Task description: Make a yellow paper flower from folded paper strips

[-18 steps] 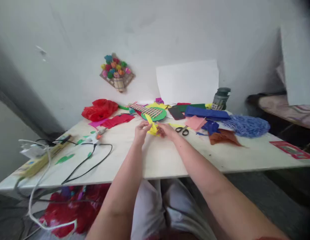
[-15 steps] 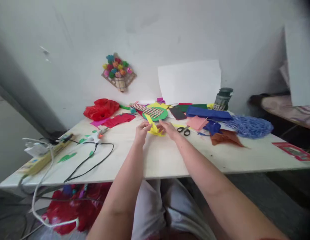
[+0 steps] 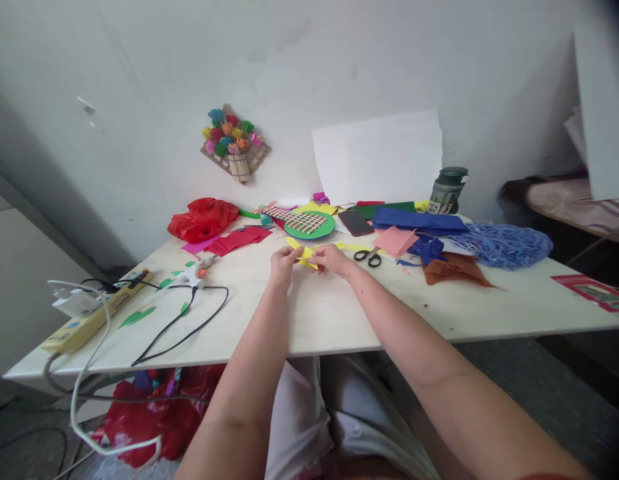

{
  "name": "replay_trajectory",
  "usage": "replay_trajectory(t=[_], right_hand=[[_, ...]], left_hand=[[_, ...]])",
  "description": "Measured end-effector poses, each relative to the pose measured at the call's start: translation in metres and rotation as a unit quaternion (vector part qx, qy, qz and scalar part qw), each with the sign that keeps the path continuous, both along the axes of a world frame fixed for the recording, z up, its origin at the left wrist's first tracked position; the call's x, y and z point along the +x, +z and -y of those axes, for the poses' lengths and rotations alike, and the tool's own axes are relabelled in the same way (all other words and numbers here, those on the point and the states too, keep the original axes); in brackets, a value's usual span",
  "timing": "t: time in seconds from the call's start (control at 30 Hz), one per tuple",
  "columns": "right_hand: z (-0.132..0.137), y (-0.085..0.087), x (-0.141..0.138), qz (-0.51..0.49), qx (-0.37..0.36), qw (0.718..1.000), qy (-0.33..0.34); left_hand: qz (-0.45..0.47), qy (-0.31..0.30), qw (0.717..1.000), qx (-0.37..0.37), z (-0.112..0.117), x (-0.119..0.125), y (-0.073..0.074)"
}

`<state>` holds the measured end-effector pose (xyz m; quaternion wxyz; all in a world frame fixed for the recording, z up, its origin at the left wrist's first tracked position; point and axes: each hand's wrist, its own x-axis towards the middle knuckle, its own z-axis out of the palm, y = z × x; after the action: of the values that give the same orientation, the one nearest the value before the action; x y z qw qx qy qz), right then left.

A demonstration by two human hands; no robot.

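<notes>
No words, brands or numbers can be read. The dark green bottle (image 3: pixel 446 190) at the back of the table (image 3: pixel 334 320) bears a pale patch with dark marks low on its side, too small to make out, and a small white tag near its lid whose print, if any, cannot be told. The red-edged card (image 3: pixel 592 293) at the table's right end has a patterned middle, but no lettering on it can be made out. The yellow power strip (image 3: pixel 69 339) on the left shows small blue and pale patches on its top, too blurred to tell whether they carry signs or figures.
</notes>
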<state>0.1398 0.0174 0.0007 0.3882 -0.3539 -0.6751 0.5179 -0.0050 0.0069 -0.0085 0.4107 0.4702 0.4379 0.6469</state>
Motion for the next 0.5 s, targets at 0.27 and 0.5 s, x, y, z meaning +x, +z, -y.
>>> replay_trajectory(t=[0.27, 0.5], right_hand=[[-0.0003, 0.0036, -0.0028, -0.011, 0.013, 0.999, -0.05], [-0.0042, 0.0011, -0.0052, 0.02, 0.065, 0.989, -0.132]], left_hand=[[0.091, 0.004, 0.996, -0.019, 0.0013, -0.005, 0.0016], [0.034, -0.045, 0.998, -0.039, 0.003, -0.0003, 0.0003]])
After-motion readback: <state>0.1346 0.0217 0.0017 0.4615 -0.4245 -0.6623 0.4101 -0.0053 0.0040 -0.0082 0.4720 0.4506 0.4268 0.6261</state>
